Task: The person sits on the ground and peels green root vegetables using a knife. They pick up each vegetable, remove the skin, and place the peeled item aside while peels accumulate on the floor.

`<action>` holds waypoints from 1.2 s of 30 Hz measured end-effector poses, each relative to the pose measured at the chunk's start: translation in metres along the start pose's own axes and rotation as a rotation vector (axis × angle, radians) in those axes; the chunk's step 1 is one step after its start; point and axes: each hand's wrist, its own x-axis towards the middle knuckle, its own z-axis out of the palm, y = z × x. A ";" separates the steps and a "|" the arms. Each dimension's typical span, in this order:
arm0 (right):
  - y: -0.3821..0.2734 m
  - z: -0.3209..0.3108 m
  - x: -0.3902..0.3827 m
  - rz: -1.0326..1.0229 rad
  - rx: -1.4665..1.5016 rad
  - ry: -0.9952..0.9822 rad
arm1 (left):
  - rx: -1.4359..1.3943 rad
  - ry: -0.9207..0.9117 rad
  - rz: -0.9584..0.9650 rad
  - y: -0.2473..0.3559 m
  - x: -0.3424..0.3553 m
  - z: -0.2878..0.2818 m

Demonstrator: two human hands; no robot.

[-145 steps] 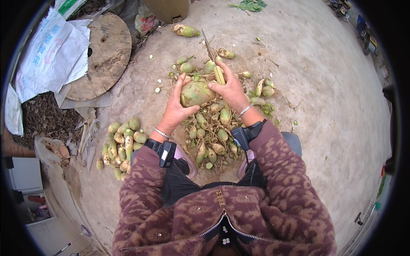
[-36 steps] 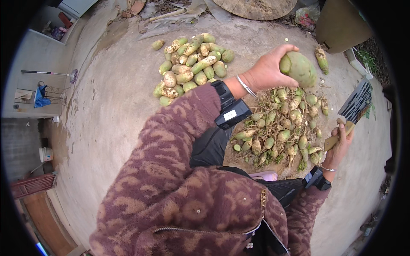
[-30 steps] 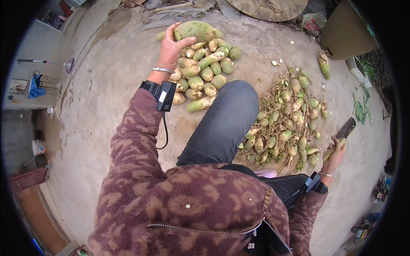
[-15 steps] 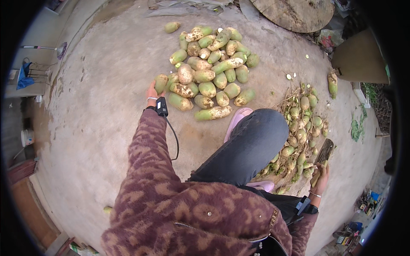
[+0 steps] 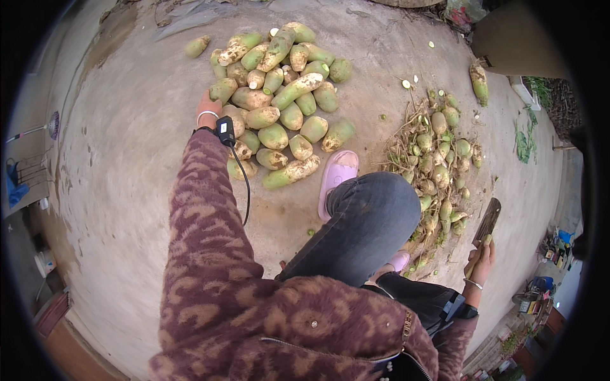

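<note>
My left hand (image 5: 207, 106) is at the left side of a pile of large green radishes (image 5: 291, 113), its fingers partly hidden and closed on a green radish (image 5: 222, 89). My right hand (image 5: 480, 261) grips a broad cleaver by its pale handle; the dark blade (image 5: 488, 219) points away from me at the right. Just left of the cleaver lies a second heap of rooty, untrimmed radishes (image 5: 438, 168), partly behind my bent knee (image 5: 372, 219). One loose radish (image 5: 478, 82) lies above that heap.
A large brown bin (image 5: 515, 35) stands at the upper right, near plastic scraps (image 5: 464, 13) and a wooden disc edge. Green leaves (image 5: 526, 143) lie on the concrete floor (image 5: 127, 209). A mop (image 5: 51, 126) is at the far left, and clutter (image 5: 540, 286) lines the right edge.
Earlier both hands held a big radish and the cleaver together. My left hand has since carried a radish leftward to the pile, while my right hand with the cleaver dropped lower right.
</note>
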 end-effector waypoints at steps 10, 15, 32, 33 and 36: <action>0.007 -0.023 0.002 0.199 0.234 0.183 | 0.398 -0.205 0.212 -0.046 0.046 0.020; -0.005 -0.069 0.020 -0.394 -0.018 0.456 | -0.520 -0.496 0.001 0.050 0.023 -0.039; 0.293 -0.098 0.122 0.321 0.113 0.510 | -0.623 -1.229 0.795 0.417 -0.468 -0.040; 0.310 -0.089 0.126 0.389 0.037 0.489 | -0.628 -1.264 0.757 0.422 -0.475 -0.019; 0.341 -0.055 0.130 0.454 -0.020 0.365 | -0.620 -1.340 0.581 0.428 -0.486 0.037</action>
